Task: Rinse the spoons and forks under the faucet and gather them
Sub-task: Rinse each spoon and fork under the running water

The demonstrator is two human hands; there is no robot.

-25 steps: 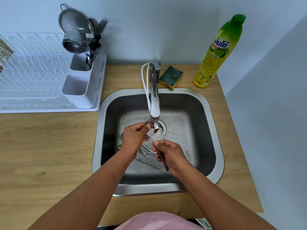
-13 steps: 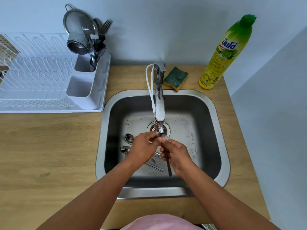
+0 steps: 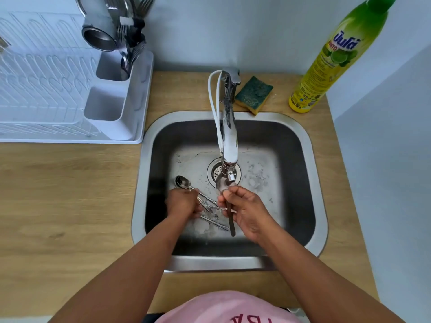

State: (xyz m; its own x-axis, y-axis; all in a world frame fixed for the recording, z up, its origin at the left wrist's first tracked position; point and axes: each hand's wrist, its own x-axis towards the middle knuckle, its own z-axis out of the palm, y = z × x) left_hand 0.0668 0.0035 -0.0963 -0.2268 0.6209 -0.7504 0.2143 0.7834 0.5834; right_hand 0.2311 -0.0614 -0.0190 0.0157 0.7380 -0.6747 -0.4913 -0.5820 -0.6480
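The left hand [image 3: 183, 202] is curled down among the loose cutlery [image 3: 211, 209] on the sink [image 3: 310, 173] floor, fingers closing on the handles, with a spoon [image 3: 182, 182] bowl poking out just beyond its knuckles. Just to its right, the right hand [image 3: 243, 209] pinches a dark-handled spoon [image 3: 231, 220] upright, its bowl directly under the faucet [image 3: 229, 145] spout and its handle hanging below the fingers.

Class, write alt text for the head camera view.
Over a steel sink, the right hand holds a spoon under the faucet while the left hand grips more cutlery. A sponge and soap bottle stand behind.
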